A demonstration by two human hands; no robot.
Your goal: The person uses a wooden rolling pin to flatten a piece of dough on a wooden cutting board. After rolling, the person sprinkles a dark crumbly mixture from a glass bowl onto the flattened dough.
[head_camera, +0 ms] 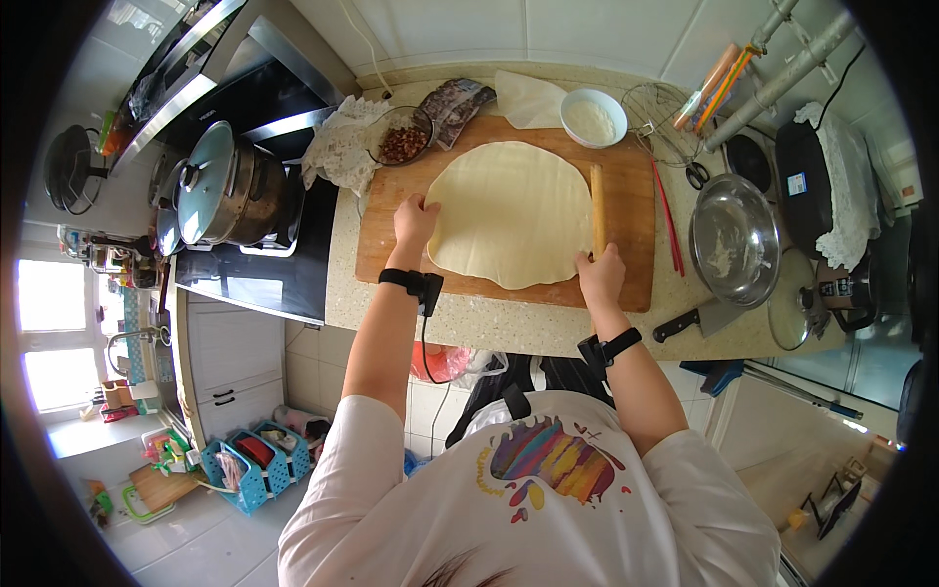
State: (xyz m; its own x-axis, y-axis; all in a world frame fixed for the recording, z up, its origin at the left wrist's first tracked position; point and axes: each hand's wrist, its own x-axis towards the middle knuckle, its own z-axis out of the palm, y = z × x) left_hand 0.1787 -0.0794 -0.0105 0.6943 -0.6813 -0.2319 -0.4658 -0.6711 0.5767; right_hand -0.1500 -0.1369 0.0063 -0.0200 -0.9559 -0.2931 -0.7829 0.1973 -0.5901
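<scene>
A large, thin, round sheet of dough [510, 213] lies on a wooden board [396, 257]. At its left edge my left hand [417, 220] pinches the rim of the dough. My right hand [603, 273] is at the lower right edge of the sheet, around the lower part of a wooden rolling pin [598, 198] that stretches away from me along the right side of the dough. Behind the sheet, a glass bowl [401, 139] holds chopped brown-red pieces, and a white bowl [593, 119] holds flour.
Right of the board are red chopsticks [669, 220], a steel bowl [733, 241] with dough residue, a cleaver [697, 321], scissors [697, 175] and a glass lid [791, 301]. A lidded steel pot [235, 192] stands on the stove at left. A crumpled cloth [341, 143] lies beside the glass bowl.
</scene>
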